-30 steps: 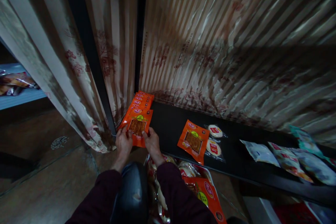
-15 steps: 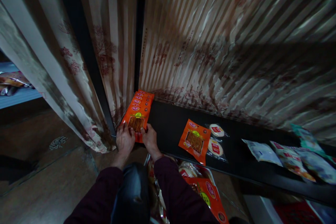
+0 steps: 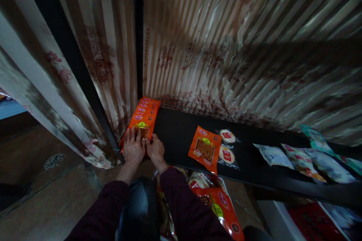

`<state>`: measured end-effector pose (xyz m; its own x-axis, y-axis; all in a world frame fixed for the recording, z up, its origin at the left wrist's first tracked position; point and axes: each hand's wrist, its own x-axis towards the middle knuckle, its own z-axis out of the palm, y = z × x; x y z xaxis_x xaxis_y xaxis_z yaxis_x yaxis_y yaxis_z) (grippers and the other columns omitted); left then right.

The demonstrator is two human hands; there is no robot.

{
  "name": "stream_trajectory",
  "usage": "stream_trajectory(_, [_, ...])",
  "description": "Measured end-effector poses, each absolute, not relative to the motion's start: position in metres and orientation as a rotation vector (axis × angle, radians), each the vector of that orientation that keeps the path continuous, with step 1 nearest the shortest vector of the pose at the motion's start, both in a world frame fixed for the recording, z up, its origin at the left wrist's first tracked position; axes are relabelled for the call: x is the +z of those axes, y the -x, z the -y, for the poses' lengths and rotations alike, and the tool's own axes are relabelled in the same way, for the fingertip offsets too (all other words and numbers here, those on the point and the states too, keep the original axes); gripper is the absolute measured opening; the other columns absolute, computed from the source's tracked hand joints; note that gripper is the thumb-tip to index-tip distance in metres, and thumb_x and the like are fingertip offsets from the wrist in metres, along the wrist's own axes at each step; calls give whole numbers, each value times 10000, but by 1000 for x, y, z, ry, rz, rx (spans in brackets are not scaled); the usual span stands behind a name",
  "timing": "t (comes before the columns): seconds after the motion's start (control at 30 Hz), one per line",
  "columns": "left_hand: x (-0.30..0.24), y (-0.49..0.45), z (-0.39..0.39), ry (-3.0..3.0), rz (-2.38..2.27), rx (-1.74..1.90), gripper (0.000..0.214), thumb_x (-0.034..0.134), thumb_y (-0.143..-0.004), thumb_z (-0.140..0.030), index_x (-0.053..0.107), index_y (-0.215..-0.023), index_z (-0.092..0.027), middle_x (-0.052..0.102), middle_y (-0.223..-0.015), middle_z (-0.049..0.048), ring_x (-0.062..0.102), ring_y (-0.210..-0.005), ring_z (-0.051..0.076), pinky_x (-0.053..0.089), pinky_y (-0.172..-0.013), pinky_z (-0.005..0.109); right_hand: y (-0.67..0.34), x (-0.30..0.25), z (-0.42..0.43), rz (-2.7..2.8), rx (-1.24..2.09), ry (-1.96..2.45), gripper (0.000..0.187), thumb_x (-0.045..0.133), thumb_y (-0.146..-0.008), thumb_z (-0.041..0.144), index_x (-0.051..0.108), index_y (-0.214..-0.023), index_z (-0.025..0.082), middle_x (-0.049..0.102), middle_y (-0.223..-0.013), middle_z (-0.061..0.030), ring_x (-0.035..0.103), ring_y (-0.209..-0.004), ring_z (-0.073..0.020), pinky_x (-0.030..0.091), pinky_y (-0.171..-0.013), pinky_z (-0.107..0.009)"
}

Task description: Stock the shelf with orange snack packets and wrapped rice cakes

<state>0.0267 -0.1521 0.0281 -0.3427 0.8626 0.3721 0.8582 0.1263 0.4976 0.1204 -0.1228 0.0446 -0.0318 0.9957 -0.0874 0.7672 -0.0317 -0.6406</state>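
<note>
A row of overlapping orange snack packets (image 3: pixel 147 115) lies on the black shelf (image 3: pixel 172 128), in its left corner against the curtain. My left hand (image 3: pixel 134 148) rests flat on the front packet, fingers stretched out and partly covering its window of brown sticks. At that packet's front right edge, my right hand (image 3: pixel 155 150) has its thumb on top and its fingers bent around the edge; their tips are hidden. Another orange packet (image 3: pixel 205 148) lies apart to the right. Beside it are two clear packets with round pale contents, a rear one (image 3: pixel 227 136) and a front one (image 3: pixel 226 154).
Several plastic snack bags (image 3: pixel 301 162) lie farther right on the shelf. Below the shelf's front edge, by my knee (image 3: pixel 143 207), stands a container holding round packets and an orange packet (image 3: pixel 223 205). A striped curtain (image 3: pixel 183 45) and dark posts (image 3: pixel 138 34) bound the shelf.
My left hand has slid forward from the front packet's edge onto its face, fingers flattening over the window. My right hand stays at the edge. The view has shifted slightly right.
</note>
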Motion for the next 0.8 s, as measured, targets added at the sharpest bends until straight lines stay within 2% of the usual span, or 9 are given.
stream_trajectory(0.2, [25, -18, 131, -1881, -2348, 941, 495, 423, -858, -353, 536, -1290, -139, 424, -1429, 165, 243, -1389, 329, 241, -1097, 504, -122, 41, 120, 1805, 755, 1845, 291, 483, -864, 336, 558, -1127, 237, 710, -950, -78, 669, -845, -235, 452, -683, -320])
stream_trajectory(0.37, [20, -11, 121, -1980, -2388, 716, 522, 377, -882, -368, 497, -1325, -120, 384, -1455, 167, 261, -1385, 314, 219, -1112, 487, -120, 39, 122, 1788, 706, 1857, 444, 473, -871, 321, 440, -1300, 212, 652, -1128, -88, 641, -976, -228, 470, -768, -324])
stream_trajectory(0.43, [18, -9, 118, -2034, -2391, 655, 537, 355, -890, -375, 472, -1342, -111, 364, -1469, 159, 255, -1390, 296, 191, -1128, 479, -120, 40, 125, 1818, 661, 1846, 495, 472, -875, 326, 391, -1353, 227, 618, -1171, -86, 640, -968, -219, 475, -762, -311])
stream_trajectory(0.6, [9, -1, 114, -2160, -2309, 630, 566, 329, -890, -407, 463, -1341, -94, 352, -1475, 163, 226, -1401, 296, 176, -1131, 504, -121, 46, 134, 1949, 611, 1849, 377, 412, -909, 319, 508, -1272, 292, 591, -1077, -69, 654, -823, -191, 479, -701, -296])
stream_trajectory(0.7, [5, 2, 115, -2150, -2281, 705, 575, 321, -887, -410, 435, -1358, -100, 315, -1493, 167, 204, -1406, 305, 216, -1110, 520, -122, 49, 138, 1951, 605, 1818, 376, 424, -906, 301, 515, -1271, 307, 566, -1053, -65, 639, -854, -186, 491, -732, -300])
stream_trajectory(0.8, [3, 2, 116, -2143, -2241, 758, 566, 353, -873, -417, 429, -1359, -137, 327, -1489, 156, 239, -1389, 323, 251, -1083, 537, -126, 48, 143, 1927, 622, 1761, 397, 487, -873, 283, 525, -1266, 322, 516, -1130, -69, 622, -915, -184, 505, -798, -315])
